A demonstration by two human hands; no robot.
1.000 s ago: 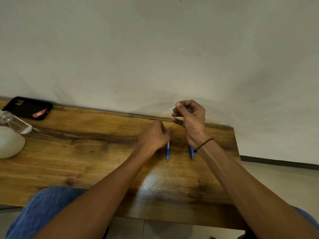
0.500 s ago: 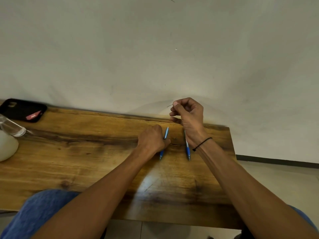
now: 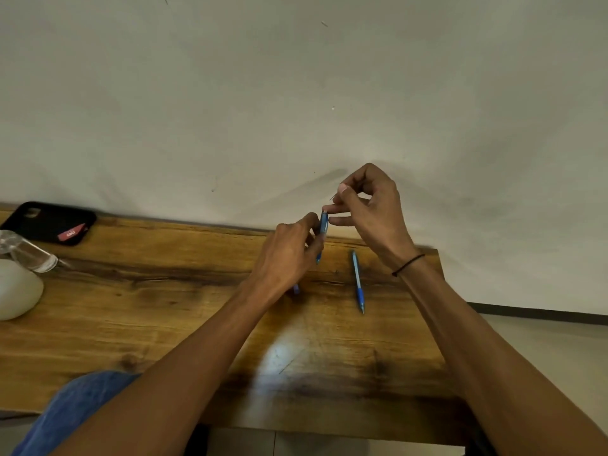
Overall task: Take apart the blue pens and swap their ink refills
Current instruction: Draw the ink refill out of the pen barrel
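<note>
My left hand [image 3: 289, 255] grips a blue pen [image 3: 324, 225] and holds it nearly upright above the wooden table [image 3: 164, 311], near the far edge. My right hand [image 3: 371, 205] is raised just right of it. Its thumb and forefinger pinch a thin dark piece that looks like an ink refill [image 3: 335, 194]; only the tip shows. The lower fingers of that hand touch the pen's top end. A second blue pen [image 3: 358, 282] lies flat on the table below my right wrist, tip toward me. A small blue bit [image 3: 296, 288] peeks out under my left wrist.
A black phone case [image 3: 49, 222] lies at the table's far left by the wall. A clear bottle [image 3: 29, 255] and a white rounded object [image 3: 16, 291] sit at the left edge. The table ends just right of my right forearm. My knee in blue jeans [image 3: 75, 413] is below the near edge.
My left hand has lifted its blue pen off the table up to my right hand. The right hand has stayed pinched on the thin piece. The other pen has not moved.
</note>
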